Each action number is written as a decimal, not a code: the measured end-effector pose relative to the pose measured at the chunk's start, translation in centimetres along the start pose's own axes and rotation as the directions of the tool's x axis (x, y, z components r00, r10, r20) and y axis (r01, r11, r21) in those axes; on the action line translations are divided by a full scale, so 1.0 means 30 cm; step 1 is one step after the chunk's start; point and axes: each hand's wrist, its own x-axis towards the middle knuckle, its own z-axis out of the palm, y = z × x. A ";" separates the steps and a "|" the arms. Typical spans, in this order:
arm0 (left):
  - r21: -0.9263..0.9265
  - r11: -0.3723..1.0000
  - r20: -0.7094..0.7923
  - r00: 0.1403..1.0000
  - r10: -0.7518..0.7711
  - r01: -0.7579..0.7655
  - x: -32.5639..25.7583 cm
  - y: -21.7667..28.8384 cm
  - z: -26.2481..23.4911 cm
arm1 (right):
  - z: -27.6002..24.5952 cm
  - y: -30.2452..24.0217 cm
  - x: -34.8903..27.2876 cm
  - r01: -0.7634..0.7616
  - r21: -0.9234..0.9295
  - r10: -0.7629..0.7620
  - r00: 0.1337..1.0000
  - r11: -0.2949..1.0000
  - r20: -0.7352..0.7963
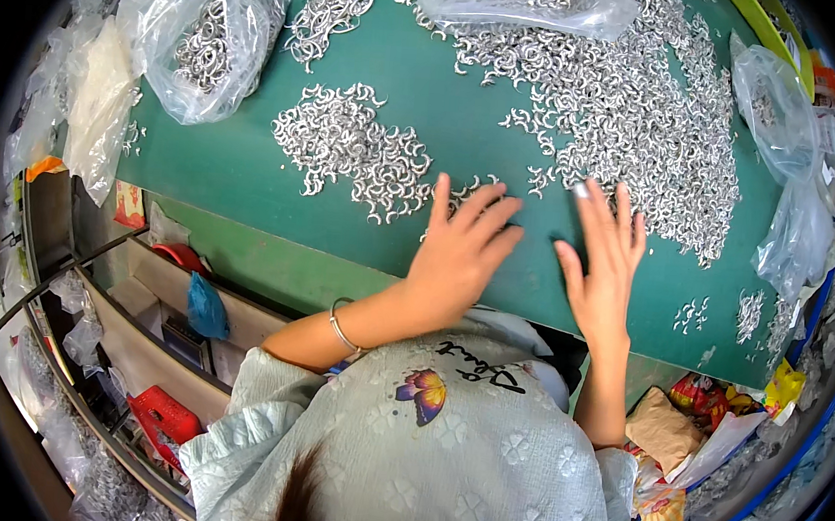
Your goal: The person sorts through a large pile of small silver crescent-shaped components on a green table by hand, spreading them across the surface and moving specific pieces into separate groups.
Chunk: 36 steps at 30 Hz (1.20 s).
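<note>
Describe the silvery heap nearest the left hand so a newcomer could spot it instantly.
On the broad green tabletop, look left of the large spread of silvery crescent-shaped pieces. There, up and left of the left hand, lies a mid-sized loose heap of silvery crescents. Unlike the smaller silvery heap farther up the picture, this one trails rightward to that hand.

Silvery crescent pieces [640, 121], heaped loosely on table [465, 128].

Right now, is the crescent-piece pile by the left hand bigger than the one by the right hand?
No, the right pile covers far more of the green table than the left pile.
</note>
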 end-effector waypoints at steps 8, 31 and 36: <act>-0.053 0.986 -0.245 0.955 -0.165 0.157 0.018 -0.054 -0.033 | -0.020 0.147 -0.111 -0.089 -0.172 0.085 0.996 0.981 -0.031; -0.340 0.938 -0.103 0.989 -0.106 0.065 0.104 0.211 0.139 | -0.091 0.160 -0.085 0.172 0.183 -0.188 0.980 0.968 0.072; -0.099 0.995 0.080 0.996 0.040 -0.032 0.142 0.210 0.194 | -0.103 0.222 -0.177 0.119 0.141 -0.098 0.985 0.983 -0.144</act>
